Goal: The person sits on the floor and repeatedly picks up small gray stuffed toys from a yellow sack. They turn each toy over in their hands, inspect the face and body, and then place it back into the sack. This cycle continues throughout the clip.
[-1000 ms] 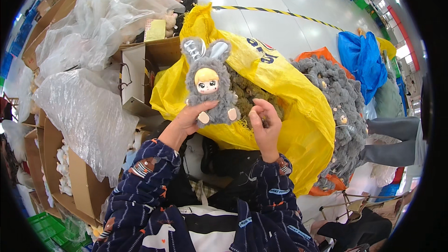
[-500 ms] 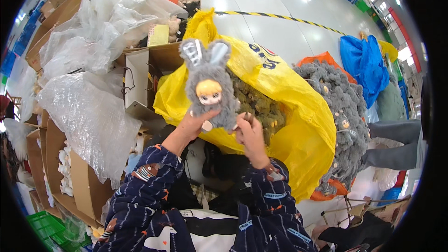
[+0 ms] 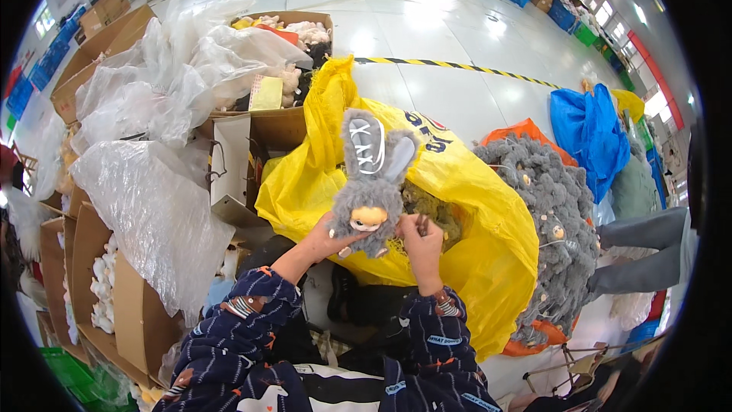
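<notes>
The left hand grips the gray bunny low down, maybe to keep it steady. The right hand curls beside it; I can't tell if it holds anything. Bunny's over the yellow bag's near edge.

The fluffy grey rabbit-eared plush doll has white crisscross lacing on one ear and yellow hair. Dark-blue print marks the yellow woven plastic sack near its upper edge.

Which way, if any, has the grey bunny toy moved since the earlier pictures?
Yes: the grey bunny toy moved rightward, judged against the cardboard box with the yellow card.
</notes>
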Available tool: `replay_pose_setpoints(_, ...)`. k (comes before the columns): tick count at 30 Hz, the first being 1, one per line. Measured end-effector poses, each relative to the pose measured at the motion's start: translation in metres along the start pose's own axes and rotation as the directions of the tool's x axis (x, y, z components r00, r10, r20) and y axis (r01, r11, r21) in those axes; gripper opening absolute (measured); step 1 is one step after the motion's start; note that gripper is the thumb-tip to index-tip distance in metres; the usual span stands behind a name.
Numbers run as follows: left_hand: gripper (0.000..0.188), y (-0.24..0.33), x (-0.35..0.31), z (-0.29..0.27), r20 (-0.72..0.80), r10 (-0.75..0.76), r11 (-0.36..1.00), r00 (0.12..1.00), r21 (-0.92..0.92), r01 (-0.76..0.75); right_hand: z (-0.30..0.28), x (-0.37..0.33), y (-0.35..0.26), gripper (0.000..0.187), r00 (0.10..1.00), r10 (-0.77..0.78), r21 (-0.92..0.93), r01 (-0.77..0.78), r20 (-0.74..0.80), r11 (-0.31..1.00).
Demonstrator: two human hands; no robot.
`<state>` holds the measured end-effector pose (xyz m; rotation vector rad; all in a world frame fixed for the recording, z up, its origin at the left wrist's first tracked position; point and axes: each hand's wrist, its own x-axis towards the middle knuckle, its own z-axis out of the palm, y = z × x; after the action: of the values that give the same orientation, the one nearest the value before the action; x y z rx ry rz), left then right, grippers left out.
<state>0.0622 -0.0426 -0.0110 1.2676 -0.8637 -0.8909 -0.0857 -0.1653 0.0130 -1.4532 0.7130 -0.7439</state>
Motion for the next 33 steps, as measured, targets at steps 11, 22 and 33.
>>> replay_pose_setpoints(11, 0.052, -0.012, -0.004, 0.004, 0.343, -0.189, 0.973, 0.920, 0.192, 0.128, -0.012, 0.005, 0.006, 0.016, 0.996, 0.066, 0.309, -0.046, -0.053, 0.950)
replay_pose_setpoints(22, 0.062, -0.018, -0.005, 0.003, 0.257, -0.111, 0.986, 0.960, 0.147, 0.075, -0.016, 0.005, -0.009, 0.014, 0.969, 0.153, 0.050, -0.146, -0.192, 0.988)
replay_pose_setpoints(33, 0.064, -0.006, -0.004, 0.008, 0.244, -0.109, 0.877, 0.964, 0.481, -0.022, -0.030, 0.015, -0.025, 0.025, 0.993, 0.062, 0.043, -0.058, -0.100, 0.997)
